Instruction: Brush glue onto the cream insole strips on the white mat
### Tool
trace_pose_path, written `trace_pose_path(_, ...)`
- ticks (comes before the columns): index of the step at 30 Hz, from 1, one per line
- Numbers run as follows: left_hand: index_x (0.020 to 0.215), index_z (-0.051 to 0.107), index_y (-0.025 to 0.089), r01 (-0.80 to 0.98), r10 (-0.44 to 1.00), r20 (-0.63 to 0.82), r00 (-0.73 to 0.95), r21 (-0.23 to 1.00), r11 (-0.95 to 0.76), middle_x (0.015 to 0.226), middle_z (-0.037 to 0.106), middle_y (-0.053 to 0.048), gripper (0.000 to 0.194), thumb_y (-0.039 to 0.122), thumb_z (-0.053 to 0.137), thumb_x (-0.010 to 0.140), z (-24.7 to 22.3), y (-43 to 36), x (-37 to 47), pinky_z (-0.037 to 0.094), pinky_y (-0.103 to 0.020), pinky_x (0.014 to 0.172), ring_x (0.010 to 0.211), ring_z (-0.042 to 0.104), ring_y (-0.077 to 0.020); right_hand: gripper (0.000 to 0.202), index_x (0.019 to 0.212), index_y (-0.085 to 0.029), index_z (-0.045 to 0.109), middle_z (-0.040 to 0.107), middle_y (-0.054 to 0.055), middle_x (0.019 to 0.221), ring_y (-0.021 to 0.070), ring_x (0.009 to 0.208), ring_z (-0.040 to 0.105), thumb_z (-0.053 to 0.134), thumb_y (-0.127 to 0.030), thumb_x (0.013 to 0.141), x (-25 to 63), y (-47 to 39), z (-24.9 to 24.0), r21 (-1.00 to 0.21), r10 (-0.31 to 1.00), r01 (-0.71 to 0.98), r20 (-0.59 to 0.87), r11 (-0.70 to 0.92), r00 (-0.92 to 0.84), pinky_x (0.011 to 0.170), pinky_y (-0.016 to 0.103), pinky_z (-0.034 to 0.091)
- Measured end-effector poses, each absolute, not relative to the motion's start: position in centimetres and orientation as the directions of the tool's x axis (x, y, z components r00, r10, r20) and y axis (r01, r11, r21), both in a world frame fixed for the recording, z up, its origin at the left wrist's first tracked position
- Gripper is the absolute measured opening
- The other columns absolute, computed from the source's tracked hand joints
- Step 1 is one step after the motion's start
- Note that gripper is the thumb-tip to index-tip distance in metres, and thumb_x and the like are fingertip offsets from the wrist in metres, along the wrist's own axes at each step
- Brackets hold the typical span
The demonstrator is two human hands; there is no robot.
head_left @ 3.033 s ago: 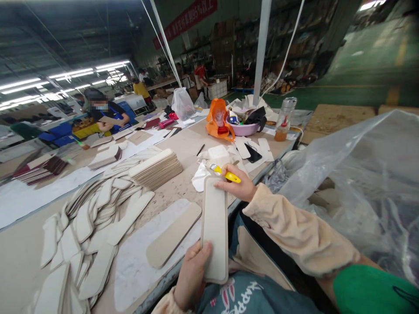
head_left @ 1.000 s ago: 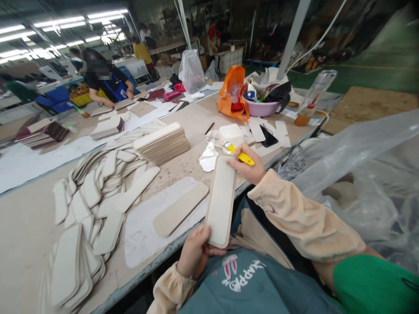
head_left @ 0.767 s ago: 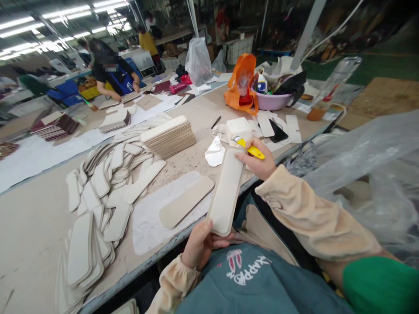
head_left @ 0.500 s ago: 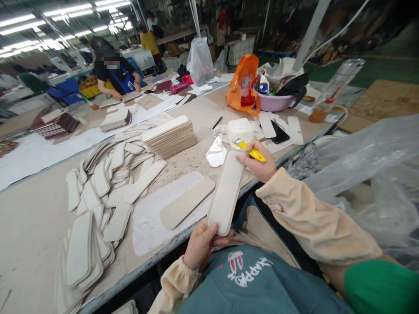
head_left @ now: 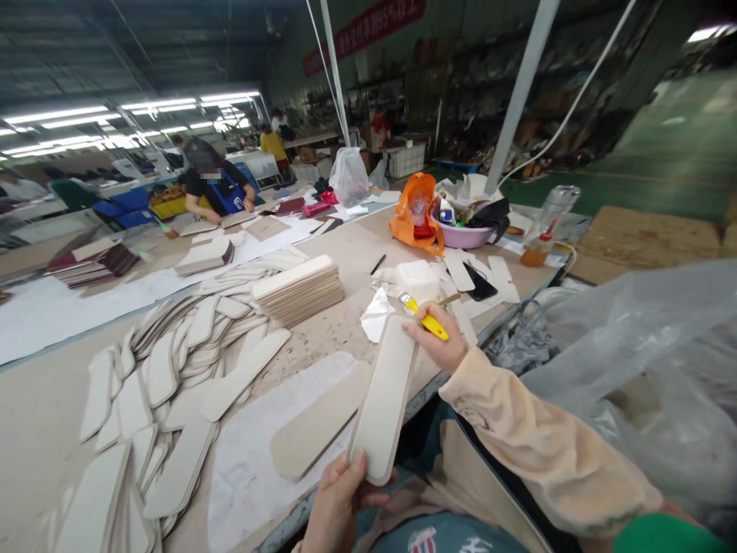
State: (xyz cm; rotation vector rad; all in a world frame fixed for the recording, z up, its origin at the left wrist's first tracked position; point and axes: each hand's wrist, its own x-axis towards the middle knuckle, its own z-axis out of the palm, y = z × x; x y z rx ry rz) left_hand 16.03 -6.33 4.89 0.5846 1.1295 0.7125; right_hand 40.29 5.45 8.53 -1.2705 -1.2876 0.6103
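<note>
A long cream panel with rounded ends [head_left: 385, 395] is held tilted at the table's front edge. My left hand [head_left: 339, 495] pinches its lower end, thumb on top. Its upper end is in my right hand [head_left: 441, 338], which also grips a yellow-handled brush [head_left: 424, 317] with the bristle end pointing up and left. Beside the held panel, a similar beige panel [head_left: 314, 422] lies flat on a white sheet [head_left: 230, 476]. Further left are a loose, overlapping heap of such panels [head_left: 173, 361] and a neat stack of them [head_left: 302, 290].
Behind my right hand stand a white tub [head_left: 418, 278], a dark phone [head_left: 479, 283], an orange bag [head_left: 415, 215] and a purple basin [head_left: 466, 234]. A bottle with amber liquid [head_left: 538, 247] is at the right. Clear plastic sheeting [head_left: 645, 361] bulges beside the table. Across it, a co-worker [head_left: 216, 184] handles panels.
The camera view has tilted upward, so the table and hands appear lower. Both hands keep hold of the panel, and the brush stays in my right hand.
</note>
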Motion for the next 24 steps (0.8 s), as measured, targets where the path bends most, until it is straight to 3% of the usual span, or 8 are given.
trace_pose_path(6, 0.086, 0.068, 0.012, -0.263, 0.88, -0.47, 0.071, 0.842, 0.471, 0.076, 0.068, -0.006, 0.041, 0.048, 0.071, 0.067, 6.4, -2.6, 13.2, 0.047, -0.025, 0.058, 0.067, 0.06, -0.0159, 0.031, 0.084, -0.023, 0.042, 0.057, -0.003, 0.078, 0.0121, 0.055, 0.047, 0.067, -0.04, 0.074, 39.6, 8.4, 8.1, -0.923, 0.904, 0.224, 0.362, 0.313, 0.226, 0.051, 0.024, 0.039)
trace_pose_path(10, 0.073, 0.065, 0.013, -0.171, 0.934, -0.353, -0.052, 0.925, 0.34, 0.062, 0.058, 0.0, 0.035, 0.047, 0.069, 0.069, 7.0, 0.6, 10.3, 0.039, -0.021, 0.05, 0.055, 0.049, -0.0097, 0.029, 0.085, -0.023, 0.043, 0.064, 0.003, 0.092, 0.0134, 0.057, 0.054, 0.065, -0.038, 0.076, 38.6, 10.1, 7.9, -0.865, 0.895, 0.364, 0.42, 0.345, 0.151, 0.054, 0.027, 0.044)
trace_pose_path(13, 0.063, 0.059, 0.013, -0.013, 0.946, -0.308, -0.096, 0.951, 0.309, 0.051, 0.05, 0.003, 0.037, 0.049, 0.069, 0.067, 6.1, 2.3, 7.8, 0.032, -0.019, 0.044, 0.047, 0.042, -0.0074, 0.021, 0.085, -0.023, 0.044, 0.066, 0.007, 0.1, 0.0183, 0.07, 0.062, 0.061, -0.034, 0.078, 37.1, 10.4, 6.6, -0.779, 0.887, 0.5, 0.46, 0.377, 0.048, 0.064, 0.031, 0.048)
trace_pose_path(16, 0.06, 0.057, 0.014, 0.14, 0.926, -0.365, -0.099, 0.916, 0.376, 0.047, 0.052, 0.003, 0.04, 0.052, 0.067, 0.067, 4.1, 2.8, 5.7, 0.028, -0.019, 0.042, 0.042, 0.04, -0.0067, 0.013, 0.085, -0.024, 0.044, 0.066, 0.008, 0.106, 0.0227, 0.09, 0.064, 0.055, -0.03, 0.082, 35.7, 10.2, 3.4, -0.737, 0.904, 0.563, 0.425, 0.373, -0.043, 0.076, 0.036, 0.049)
trace_pose_path(20, 0.062, 0.057, 0.014, 0.273, 0.866, -0.488, -0.111, 0.823, 0.498, 0.044, 0.054, 0.001, 0.046, 0.06, 0.063, 0.065, 1.3, 2.3, 4.3, 0.026, -0.019, 0.038, 0.038, 0.046, -0.0098, 0.003, 0.083, -0.023, 0.047, 0.066, 0.01, 0.102, 0.0255, 0.092, 0.064, 0.05, -0.024, 0.083, 34.2, 9.2, -1.6, -0.695, 0.939, 0.644, 0.326, 0.32, -0.114, 0.076, 0.04, 0.05)
trace_pose_path(24, 0.066, 0.057, 0.015, 0.308, 0.826, -0.548, -0.128, 0.77, 0.559, 0.046, 0.056, 0.0, 0.051, 0.065, 0.063, 0.06, -0.3, 2.0, 3.8, 0.025, -0.019, 0.036, 0.044, 0.057, -0.0156, 0.002, 0.084, -0.023, 0.051, 0.064, 0.012, 0.102, 0.0294, 0.111, 0.054, 0.053, -0.022, 0.082, 31.1, 7.0, -3.5, -0.622, 0.898, 0.659, 0.383, 0.423, -0.215, 0.092, 0.049, 0.043)
